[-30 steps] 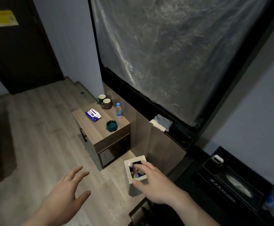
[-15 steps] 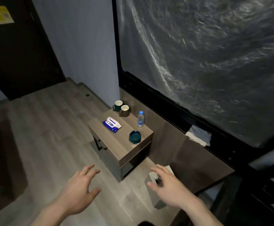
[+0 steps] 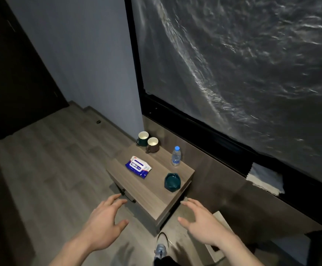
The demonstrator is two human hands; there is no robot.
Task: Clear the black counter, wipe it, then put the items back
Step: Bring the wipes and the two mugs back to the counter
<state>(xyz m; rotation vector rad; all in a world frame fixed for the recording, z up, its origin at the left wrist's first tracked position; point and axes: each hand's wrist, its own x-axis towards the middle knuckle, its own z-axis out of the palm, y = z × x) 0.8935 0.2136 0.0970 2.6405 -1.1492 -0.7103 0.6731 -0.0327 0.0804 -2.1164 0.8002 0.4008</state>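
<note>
The right hand [image 3: 202,223] had come off the white box [image 3: 218,244], now under its wrist, fingers spread and empty. The left hand [image 3: 104,225] stayed wide. The wipes pack [image 3: 138,166] lay beyond both.

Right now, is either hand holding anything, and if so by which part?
Nothing is held. The left hand and right hand both hover open, fingers spread, near the front of the small wooden table, touching nothing.
</note>
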